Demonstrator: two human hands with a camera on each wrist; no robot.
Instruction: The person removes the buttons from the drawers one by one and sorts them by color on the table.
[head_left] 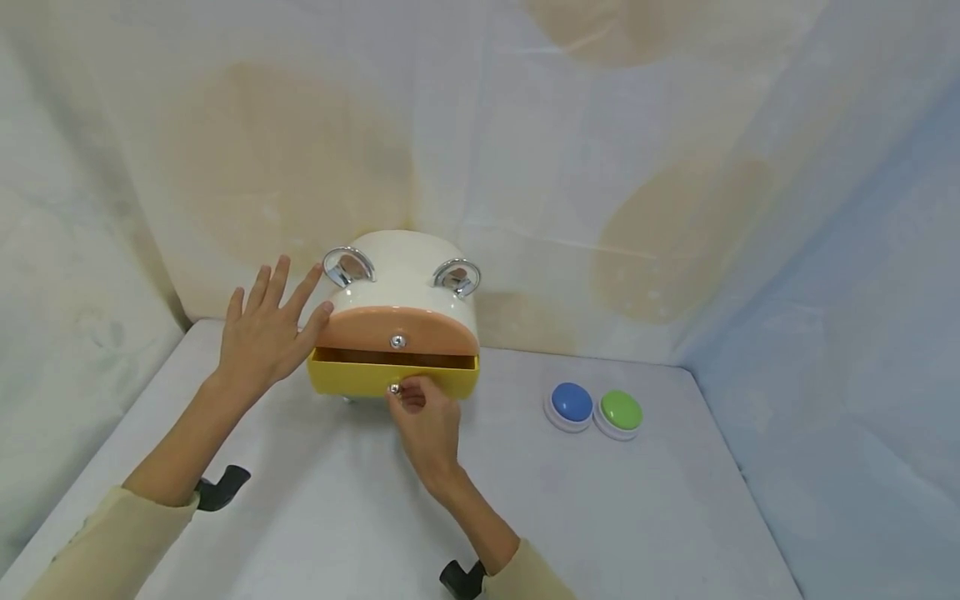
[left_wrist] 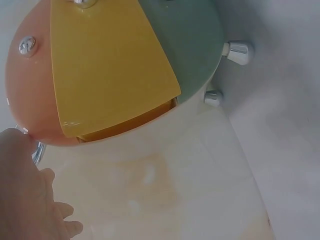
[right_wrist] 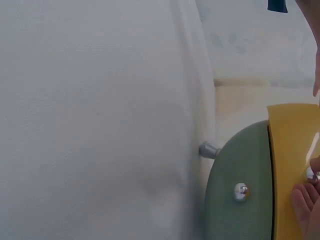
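The small cabinet [head_left: 397, 321] stands at the back of the counter [head_left: 360, 517], at 12 o'clock from the person, close to the draped backdrop [head_left: 525, 125]. It has a cream body, two chrome loops on top, an orange drawer front and, below that, a yellow drawer [head_left: 360, 377] pulled slightly out. The right hand [head_left: 423, 421] pinches the small chrome knob [head_left: 393, 389] at the middle of the yellow drawer, fingers closed on it. The left hand [head_left: 266, 333] lies spread and flat against the cabinet's side at 9 o'clock, fingers straight, thumb touching the orange front.

Judging from this, the drawer slides best with a straight, level pull on the knob, while the left palm presses to keep the light cabinet from creeping forward on its little chrome feet [left_wrist: 239, 52]. A firm pinch matters, since the knob is tiny and smooth.

The counter is pale grey-white and matte. At 3 o'clock from the cabinet, well apart, sit a blue button [head_left: 570, 405] and a green button [head_left: 619, 412], touching each other. The backdrop is white cloth with tan blotches, enclosing three sides.
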